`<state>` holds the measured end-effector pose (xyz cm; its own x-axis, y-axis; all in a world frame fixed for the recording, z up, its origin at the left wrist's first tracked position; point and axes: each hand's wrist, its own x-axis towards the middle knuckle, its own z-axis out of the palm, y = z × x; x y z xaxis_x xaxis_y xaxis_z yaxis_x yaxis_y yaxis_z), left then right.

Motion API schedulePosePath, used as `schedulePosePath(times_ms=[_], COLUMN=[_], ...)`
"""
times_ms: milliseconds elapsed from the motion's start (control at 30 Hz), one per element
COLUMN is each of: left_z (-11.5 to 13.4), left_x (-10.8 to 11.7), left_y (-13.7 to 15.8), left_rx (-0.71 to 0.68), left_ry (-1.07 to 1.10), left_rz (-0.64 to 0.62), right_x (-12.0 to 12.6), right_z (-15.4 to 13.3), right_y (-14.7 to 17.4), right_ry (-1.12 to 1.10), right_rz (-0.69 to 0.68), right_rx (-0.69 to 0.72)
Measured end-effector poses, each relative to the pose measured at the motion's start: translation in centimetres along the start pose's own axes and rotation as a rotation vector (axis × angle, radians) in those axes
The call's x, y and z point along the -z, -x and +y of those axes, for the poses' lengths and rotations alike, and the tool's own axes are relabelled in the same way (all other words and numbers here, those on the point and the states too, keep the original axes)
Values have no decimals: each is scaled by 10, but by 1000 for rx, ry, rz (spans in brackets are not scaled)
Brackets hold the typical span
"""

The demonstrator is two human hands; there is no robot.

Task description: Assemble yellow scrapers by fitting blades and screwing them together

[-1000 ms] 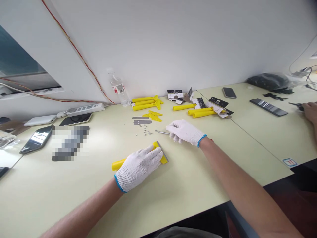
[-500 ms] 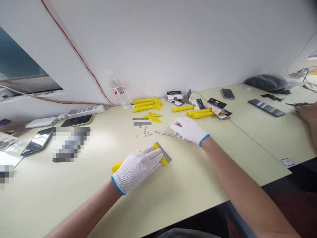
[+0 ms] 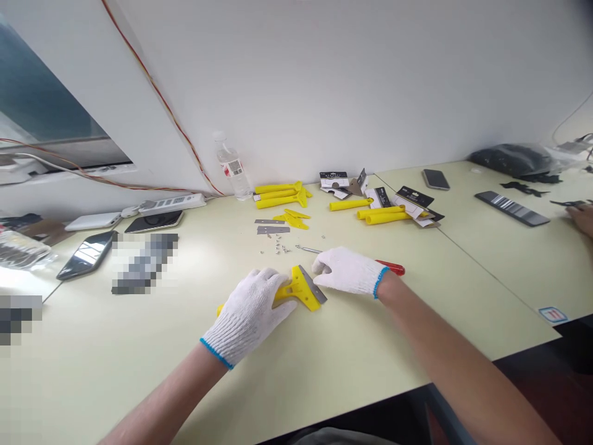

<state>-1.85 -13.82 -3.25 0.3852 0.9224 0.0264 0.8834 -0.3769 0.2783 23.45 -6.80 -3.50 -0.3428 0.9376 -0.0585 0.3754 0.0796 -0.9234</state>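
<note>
My left hand [image 3: 252, 315], in a white knit glove with a blue cuff, is wrapped around the handle of a yellow scraper [image 3: 303, 290]. The scraper lies with its head to the right and a grey blade [image 3: 315, 287] along the head's edge. My right hand [image 3: 345, 270], gloved too, is beside that blade, thumb and forefinger apart at its edge; whether they touch it I cannot tell. Partly behind this hand lies a screwdriver with a red handle [image 3: 391, 267]. Small screws [image 3: 278, 245] are scattered beyond the scraper, near loose blades [image 3: 273, 230] and yellow head pieces [image 3: 293, 219].
Several yellow scraper handles [image 3: 278, 198] lie by the wall next to a plastic bottle [image 3: 234, 170]. More handles [image 3: 384, 215] and cardboard packaging [image 3: 333, 180] are at the back right. Phones [image 3: 88, 254] and a power strip [image 3: 173, 203] lie left. Another person's hand [image 3: 581, 217] shows far right.
My right hand has come nearer, from beside the screwdriver to the blade edge. My left hand has drawn back off the scraper head onto the handle. The view has shifted slightly.
</note>
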Motion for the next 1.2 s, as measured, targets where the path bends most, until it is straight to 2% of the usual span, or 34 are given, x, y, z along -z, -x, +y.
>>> schedulePosePath(times_ms=[67, 100, 300, 500, 700, 800, 900, 1000, 1100, 1200], left_z=[1, 0, -3, -11, -23, -26, -27, -29, -33, -36], left_x=[3, 6, 16, 17, 38, 44, 43, 37, 32, 30], left_y=[-2, -4, -17, -22, -20, -17, -17, -19, -19, -20], left_rx=[50, 66, 88, 142, 215, 257, 296, 216, 151, 97], left_ry=[23, 42, 94, 174, 253, 274, 190, 132, 168, 202], left_rz=[-42, -69, -236, -208, -229, -164, 22, 183, 212, 197], right_x=[-2, -3, -7, -8, -8, -11, -13, -14, -19, -29], right_z=[1, 0, -17, -37, -35, -33, -33, -33, -33, -37], right_y=[0, 0, 5, 10, 8, 8, 7, 6, 7, 11], right_ry=[140, 194, 323, 469, 540, 551, 538, 546, 537, 662], right_rz=[-180, -228, -241, -265, -292, -280, -166, -68, -166, -232], right_rx=[33, 49, 23, -64, -146, -185, -163, -126, -71, -63])
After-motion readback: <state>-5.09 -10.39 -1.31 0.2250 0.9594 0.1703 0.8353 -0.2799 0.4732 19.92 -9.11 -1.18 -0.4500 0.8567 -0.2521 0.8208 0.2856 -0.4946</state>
